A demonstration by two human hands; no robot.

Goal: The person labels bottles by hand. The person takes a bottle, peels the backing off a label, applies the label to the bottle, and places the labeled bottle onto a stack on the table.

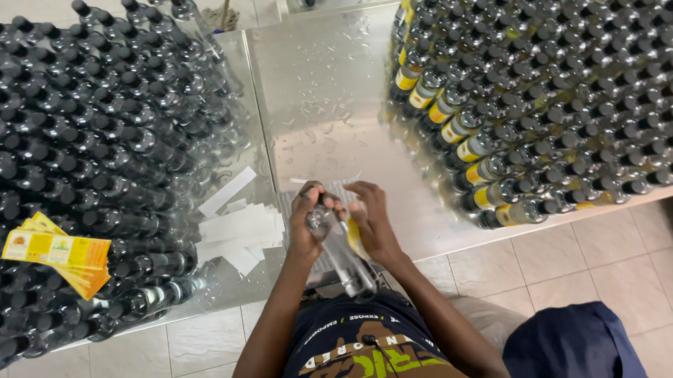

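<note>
The left hand wraps around the neck and shoulder of a clear glass bottle, holding it tilted with the base pointing down toward the person's lap, just off the near edge of the steel worktop. That grip steadies the bottle so its side faces the other hand. The right hand presses flat against the bottle's side, fingers closed over a yellow label whose edge peeks out beneath the palm; it appears to be smoothing the label onto the glass.

White backing strips lie scattered on the worktop just left of the hands, within easy reach. On the left, unlabelled bottles with black caps stand packed together, and a stack of yellow labels rests on top of them. On the right, labelled bottles lie stacked on their sides, caps outward, yellow labels showing along the near edge, kept well apart from the bare ones.
</note>
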